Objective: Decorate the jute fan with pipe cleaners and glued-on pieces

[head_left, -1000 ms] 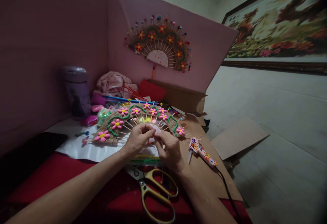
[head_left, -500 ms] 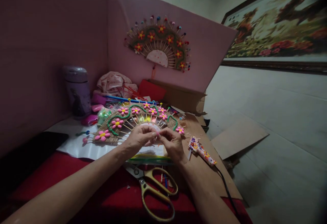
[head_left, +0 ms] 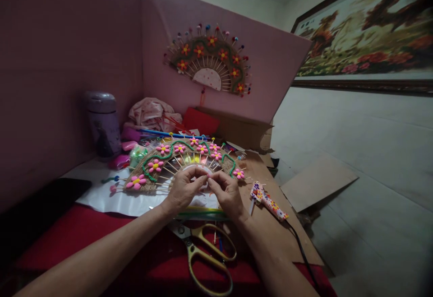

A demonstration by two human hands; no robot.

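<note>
Holds the left hand [head_left: 185, 188] and the right hand [head_left: 227, 191] close together, fingertips against or nearly against fingertips, in front of a fan-shaped craft piece [head_left: 188, 149] of brown twine and pale sticks, decorated with pink yellow-centred flowers and wavy green cord. Presses left thumb and left index finger together at the tips in a rounded pinch. Pinches likewise on the right, thumb to index finger, with the other fingers curled in. Cannot make out the content of either pinch, too small and dim to tell. Cannot tell of any contact with the fan-shaped craft piece, just beyond the hands, arched over a glossy white sheet [head_left: 111, 200] on a red-covered worktop [head_left: 145, 252].

Has a clear plastic bag with a yellow-and-green edge [head_left: 203, 212] just below the hands, and nearer still, between the forearms, metal scissors with gold-coloured handles [head_left: 188, 243], spread apart. Has a white glue gun with a bright flower print [head_left: 267, 201] to the right, on flat brown cardboard [head_left: 280, 238]. Faces a second twine fan with orange flowers [head_left: 213, 53] on a pink panel [head_left: 267, 71], with a lilac flask [head_left: 103, 125] to the left.
</note>
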